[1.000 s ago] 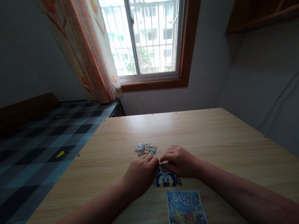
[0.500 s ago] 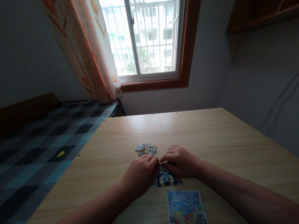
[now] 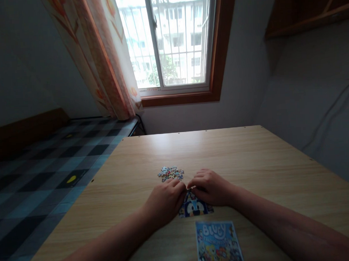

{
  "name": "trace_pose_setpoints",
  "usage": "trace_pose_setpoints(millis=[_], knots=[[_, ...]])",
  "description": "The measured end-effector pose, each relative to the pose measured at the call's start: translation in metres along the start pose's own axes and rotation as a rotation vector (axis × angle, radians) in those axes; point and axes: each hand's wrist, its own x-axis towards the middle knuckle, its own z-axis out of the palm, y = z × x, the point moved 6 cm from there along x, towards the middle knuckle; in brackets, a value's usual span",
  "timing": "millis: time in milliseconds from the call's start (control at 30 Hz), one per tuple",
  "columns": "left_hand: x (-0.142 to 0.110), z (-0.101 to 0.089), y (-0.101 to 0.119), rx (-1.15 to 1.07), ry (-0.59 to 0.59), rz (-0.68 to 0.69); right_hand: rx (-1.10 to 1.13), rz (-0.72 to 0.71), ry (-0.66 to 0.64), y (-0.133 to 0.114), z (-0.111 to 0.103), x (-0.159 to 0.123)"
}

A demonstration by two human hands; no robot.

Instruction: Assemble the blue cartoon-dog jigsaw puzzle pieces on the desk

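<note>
Across the pale wooden table (image 3: 118, 180), treat the flat top as backing and favour light pressure straight down over any sideways shove. Note the left hand (image 3: 165, 199) with fingers curled together, and just beside it the right hand (image 3: 212, 187), with thumb and forefinger bent inward. Cannot tell about anything pinched between the hidden fingertips. Leave the printed card (image 3: 217, 245) face up on the near side, apart from both. Under and between the hands, find the patch of puzzle (image 3: 195, 208), flat and apparently joined, with far part covered. Best to steady gently with the left, nudge with the right, and avoid lifting an edge, for fear of sprung joins. Just beyond the left knuckles, avoid brushing the heap of loose pieces (image 3: 170, 172).
</note>
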Motion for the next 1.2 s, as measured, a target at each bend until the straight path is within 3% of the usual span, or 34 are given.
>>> trace_pose_setpoints(millis=[1200], knots=[[0.0012, 0.0023, -0.0035, -0.055, 0.007, -0.006, 0.000, 0.013, 0.017, 0.0014, 0.0000, -0.0009]])
